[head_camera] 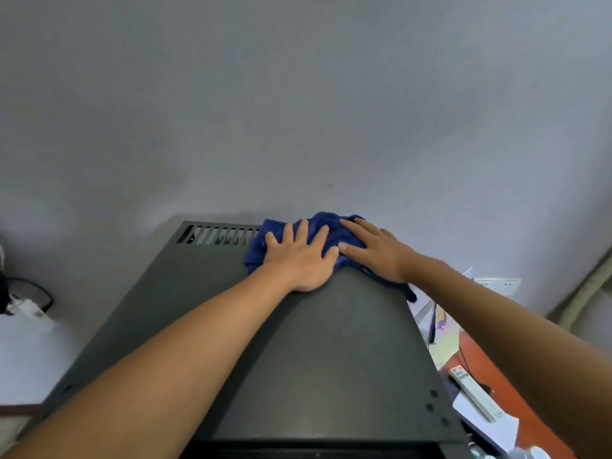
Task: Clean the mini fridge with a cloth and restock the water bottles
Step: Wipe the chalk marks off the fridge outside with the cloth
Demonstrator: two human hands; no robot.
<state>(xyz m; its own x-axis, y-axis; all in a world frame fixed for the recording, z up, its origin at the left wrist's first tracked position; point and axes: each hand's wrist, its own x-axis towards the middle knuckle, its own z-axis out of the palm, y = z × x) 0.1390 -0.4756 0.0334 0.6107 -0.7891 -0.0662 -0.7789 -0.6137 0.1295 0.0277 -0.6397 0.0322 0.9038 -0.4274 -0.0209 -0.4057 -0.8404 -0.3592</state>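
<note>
a: where's the cloth (326,231)?
b: back right of the fridge (331,342) top; left hand (299,256) and right hand (374,250) pressed flat on it, fingers spread.
a: progress?
b: early, i'd judge. no bottles visible.

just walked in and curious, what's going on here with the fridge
A person is wiping the dark top of the mini fridge with a blue cloth. Both hands lie flat on the cloth: the left hand and the right hand, side by side at the far right corner, next to the vent slots by the wall. Neither hand grips the cloth; the fingers are spread. No water bottles are clearly in view, so restocking does not look started.
</note>
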